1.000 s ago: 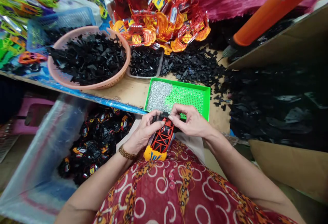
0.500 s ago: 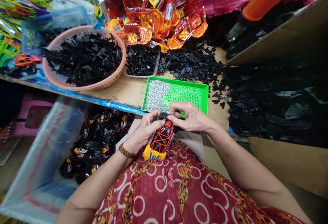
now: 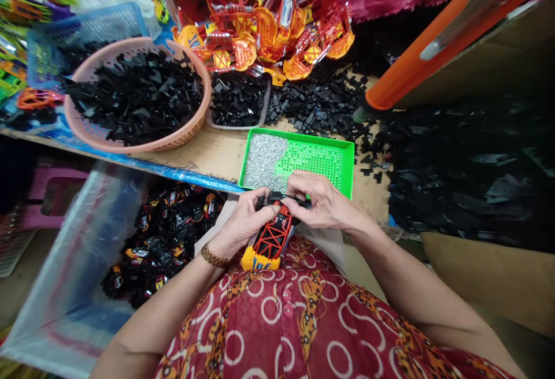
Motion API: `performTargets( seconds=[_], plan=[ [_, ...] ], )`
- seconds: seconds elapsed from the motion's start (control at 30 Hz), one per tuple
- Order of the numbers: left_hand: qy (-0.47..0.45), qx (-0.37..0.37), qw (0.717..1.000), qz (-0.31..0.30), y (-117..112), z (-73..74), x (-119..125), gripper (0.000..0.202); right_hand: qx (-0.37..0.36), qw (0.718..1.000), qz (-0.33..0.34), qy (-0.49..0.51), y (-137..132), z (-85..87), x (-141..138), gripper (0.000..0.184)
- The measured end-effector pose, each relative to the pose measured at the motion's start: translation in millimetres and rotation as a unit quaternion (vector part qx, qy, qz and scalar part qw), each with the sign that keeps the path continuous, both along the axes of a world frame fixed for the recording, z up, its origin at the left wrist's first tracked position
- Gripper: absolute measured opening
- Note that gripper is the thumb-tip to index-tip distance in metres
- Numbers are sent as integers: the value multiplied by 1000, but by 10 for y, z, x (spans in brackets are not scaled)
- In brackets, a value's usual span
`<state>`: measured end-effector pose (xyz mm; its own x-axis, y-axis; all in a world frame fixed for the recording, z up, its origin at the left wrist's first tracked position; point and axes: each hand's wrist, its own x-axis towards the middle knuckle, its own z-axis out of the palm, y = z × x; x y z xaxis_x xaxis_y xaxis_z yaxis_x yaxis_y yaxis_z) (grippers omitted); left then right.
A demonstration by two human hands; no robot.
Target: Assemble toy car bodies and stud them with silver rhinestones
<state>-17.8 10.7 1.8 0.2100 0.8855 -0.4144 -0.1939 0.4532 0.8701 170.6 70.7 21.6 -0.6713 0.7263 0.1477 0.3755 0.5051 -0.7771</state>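
A toy car (image 3: 274, 234) with a red lattice frame and a yellow-orange end lies against my lap, its black end pointing at the table. My left hand (image 3: 243, 220) grips that black end from the left, thumb on top. On the other side my right hand (image 3: 318, 200) is closed, thumb and fingers pinched at a black part (image 3: 299, 199) along the car's far end. Fingers hide how the part sits on the car. Just beyond both hands is a green tray (image 3: 323, 137) with small silver screws (image 3: 265, 162) heaped at its left.
An orange basket (image 3: 207, 87) of black parts and a clear tub (image 3: 264, 116) stand behind left. Orange car bodies (image 3: 264, 32) pile at the back. An orange screwdriver (image 3: 416, 49) hangs at right. A plastic-lined box (image 3: 65, 286) with toy cars is below left.
The orange screwdriver has swung down and left, showing more of its body. My right fingers have shifted slightly on the black part; the car stays nearly in place.
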Motion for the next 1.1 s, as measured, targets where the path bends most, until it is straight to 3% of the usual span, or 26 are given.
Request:
performTargets(
  seconds=[0.23, 0.37, 0.57, 0.7, 0.8, 0.93, 1.1],
  plan=[
    [100, 80, 991, -37, 12, 123, -12, 19, -129, 991, -10, 47, -40, -8, 11, 10],
    [129, 113, 984, -37, 2, 165, -12, 16, -197, 979, -40, 33, -46, 57, -29, 20],
    [180, 154, 971, -39, -7, 278, 27, 16, -246, 967, -52, 33, -71, 178, -98, 18],
    [207, 164, 964, -34, -32, 271, 5, 16, -257, 964, -54, 43, -74, 187, -132, 17],
    [156, 136, 978, -27, -63, 187, -57, 17, -267, 960, -66, 57, -83, 167, -114, 18],
    [18, 55, 998, 16, -114, 36, -149, 20, -311, 945, -66, 84, -156, 147, -77, 36],
    [-35, 32, 998, 38, -145, -27, -195, 28, -350, 928, -108, 64, -290, 122, -152, 27]
  ],
)
